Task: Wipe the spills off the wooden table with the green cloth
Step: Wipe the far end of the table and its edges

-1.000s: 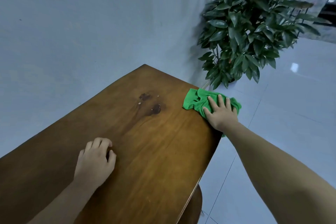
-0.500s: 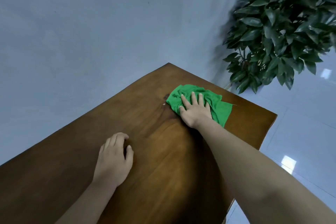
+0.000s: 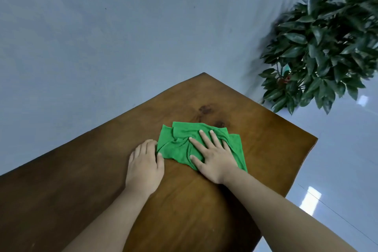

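The wooden table has a brown, glossy top with visible grain, one corner pointing toward the wall. Two dark wet patches mark the surface: the larger spill toward the far corner, a smaller spill just beyond the cloth's far edge. The green cloth lies crumpled and flat on the top, near its middle. The right hand rests palm-down on the cloth, fingers spread. The left hand lies on the bare wood, its fingertips touching the cloth's left edge.
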